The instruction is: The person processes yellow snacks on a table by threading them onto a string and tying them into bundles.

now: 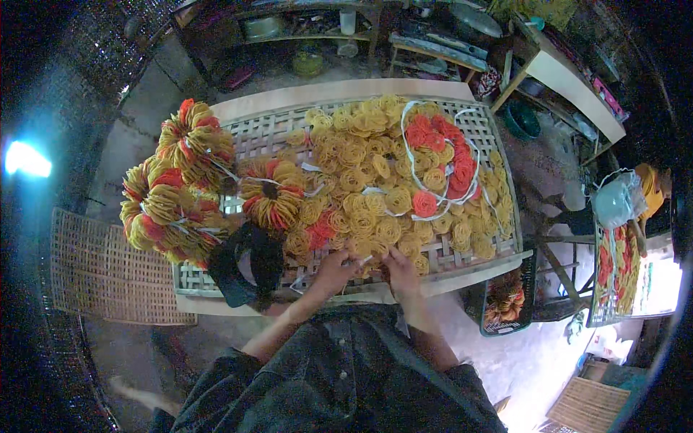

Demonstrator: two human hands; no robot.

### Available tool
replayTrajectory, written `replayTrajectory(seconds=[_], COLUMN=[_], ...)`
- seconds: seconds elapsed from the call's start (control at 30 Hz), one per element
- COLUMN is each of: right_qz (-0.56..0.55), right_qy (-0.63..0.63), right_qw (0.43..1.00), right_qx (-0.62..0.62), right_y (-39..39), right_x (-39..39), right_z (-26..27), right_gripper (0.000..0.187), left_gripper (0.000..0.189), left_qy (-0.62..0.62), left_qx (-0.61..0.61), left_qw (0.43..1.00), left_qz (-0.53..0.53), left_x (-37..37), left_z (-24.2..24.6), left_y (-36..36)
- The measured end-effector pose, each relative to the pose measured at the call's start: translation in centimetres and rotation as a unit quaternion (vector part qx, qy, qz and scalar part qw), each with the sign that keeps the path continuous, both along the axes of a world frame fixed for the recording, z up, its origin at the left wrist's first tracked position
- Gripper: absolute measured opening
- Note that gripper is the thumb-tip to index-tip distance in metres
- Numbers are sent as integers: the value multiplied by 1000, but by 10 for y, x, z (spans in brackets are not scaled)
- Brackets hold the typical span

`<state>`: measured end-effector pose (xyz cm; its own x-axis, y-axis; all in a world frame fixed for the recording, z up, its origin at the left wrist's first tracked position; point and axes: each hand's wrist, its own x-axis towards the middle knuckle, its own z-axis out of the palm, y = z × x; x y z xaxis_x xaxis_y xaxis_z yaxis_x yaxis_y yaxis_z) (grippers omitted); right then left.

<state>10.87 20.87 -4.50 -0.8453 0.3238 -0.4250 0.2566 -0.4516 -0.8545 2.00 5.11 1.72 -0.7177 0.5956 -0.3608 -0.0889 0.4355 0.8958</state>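
My left hand (334, 272) pinches the end of a white plastic strip (366, 260) at the near edge of a woven bamboo tray (260, 131). Beside it, my right hand (401, 272) has its fingertips on the edge of a yellow lacy disc (373, 246), apparently a raw noodle cracker. Many more yellow crackers (352, 154) lie loose over the tray. Red crackers (462, 168) form a curved row at the right, within a loop of white cord (407, 157). A tied ring of yellow and red crackers (272, 192) lies left of the loose ones.
Several tied bundles (173, 208) are heaped at the tray's left end, by a black strap-like item (250, 265). A plastic crate (506, 297) with more bundles stands low at right. Beyond it, a person in yellow (652, 189) is beside another cracker tray (617, 273).
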Motion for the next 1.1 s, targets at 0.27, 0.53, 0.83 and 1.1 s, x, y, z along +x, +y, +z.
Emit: replayTrajectory(seconds=[0.27,0.53,0.83,1.1], right_qz=[-25,-14,31,9], right_qy=[-18,-30,10,48], right_qw=[979,912,914,910], right_qx=[199,408,404,413], right_y=[-25,-35,-39,-31], right_x=[0,0,-2,0], right_z=[23,74,100,83], right_gripper=[26,26,28,24], left_gripper=[24,23,25,26], left_qy=[-41,70,108,57], left_qx=[-29,14,-25,-112], left_qw=[998,997,993,992], left_qz=[46,36,26,-14], left_x=[2,3,2,-6], left_z=[-9,-7,-11,10], left_y=[1,-5,-6,-5])
